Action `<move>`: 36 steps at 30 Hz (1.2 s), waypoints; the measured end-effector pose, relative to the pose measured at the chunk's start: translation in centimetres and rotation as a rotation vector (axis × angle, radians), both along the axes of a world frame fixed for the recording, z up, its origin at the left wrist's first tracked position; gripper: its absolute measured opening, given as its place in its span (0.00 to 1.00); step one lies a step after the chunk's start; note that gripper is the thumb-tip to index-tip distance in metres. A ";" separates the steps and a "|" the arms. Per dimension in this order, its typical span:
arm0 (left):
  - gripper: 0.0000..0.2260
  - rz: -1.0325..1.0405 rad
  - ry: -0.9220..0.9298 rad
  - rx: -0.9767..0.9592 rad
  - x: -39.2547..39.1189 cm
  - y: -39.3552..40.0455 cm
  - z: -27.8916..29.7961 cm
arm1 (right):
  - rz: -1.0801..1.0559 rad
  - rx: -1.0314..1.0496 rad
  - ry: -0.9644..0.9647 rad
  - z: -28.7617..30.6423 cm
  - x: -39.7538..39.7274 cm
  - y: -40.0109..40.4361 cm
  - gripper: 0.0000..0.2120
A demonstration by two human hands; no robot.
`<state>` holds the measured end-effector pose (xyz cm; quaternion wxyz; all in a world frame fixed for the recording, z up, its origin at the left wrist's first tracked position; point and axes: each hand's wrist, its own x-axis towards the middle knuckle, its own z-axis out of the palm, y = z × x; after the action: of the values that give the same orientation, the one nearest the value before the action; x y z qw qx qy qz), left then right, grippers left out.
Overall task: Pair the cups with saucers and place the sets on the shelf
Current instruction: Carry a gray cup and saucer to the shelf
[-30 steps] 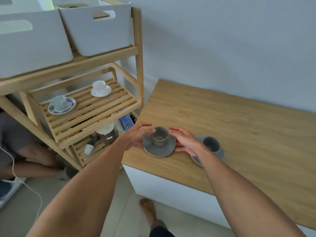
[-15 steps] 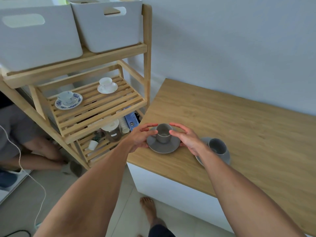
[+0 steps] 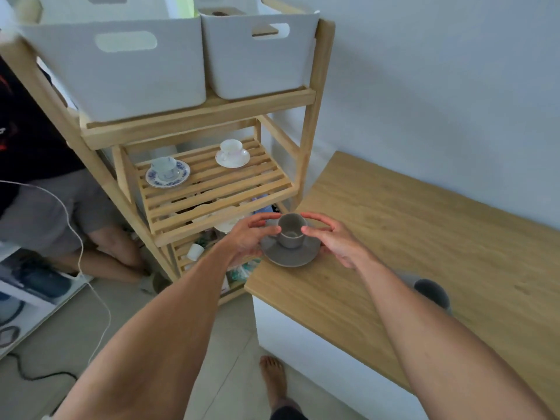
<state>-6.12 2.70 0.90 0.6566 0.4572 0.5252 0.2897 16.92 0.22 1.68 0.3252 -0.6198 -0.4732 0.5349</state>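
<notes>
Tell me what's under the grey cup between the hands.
A grey saucer sits under the grey cup, over the table's corner. The saucer's underside and the spot beneath it are hidden.

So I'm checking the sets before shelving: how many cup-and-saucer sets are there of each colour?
Grey: 2 (held set, set behind the right arm)
Blue-patterned: 1
White: 1
Total: 4

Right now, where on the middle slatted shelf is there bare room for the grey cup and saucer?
The middle shelf is bare along its front slats and right side, below the white cup set and right of the blue-patterned set. Its back row is taken. The lower shelf is crowded. Both hands, left and right, hold the grey set.
</notes>
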 end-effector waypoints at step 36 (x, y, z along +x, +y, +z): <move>0.12 0.870 0.118 -0.103 -19.6 13.4 -3.8 | 0.610 -0.049 0.042 -6.4 -25.6 25.8 0.17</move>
<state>-25.68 16.07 -2.92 0.4643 0.1761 0.7191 0.4860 -8.68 26.00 -4.73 0.1445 -0.4454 -0.6176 0.6318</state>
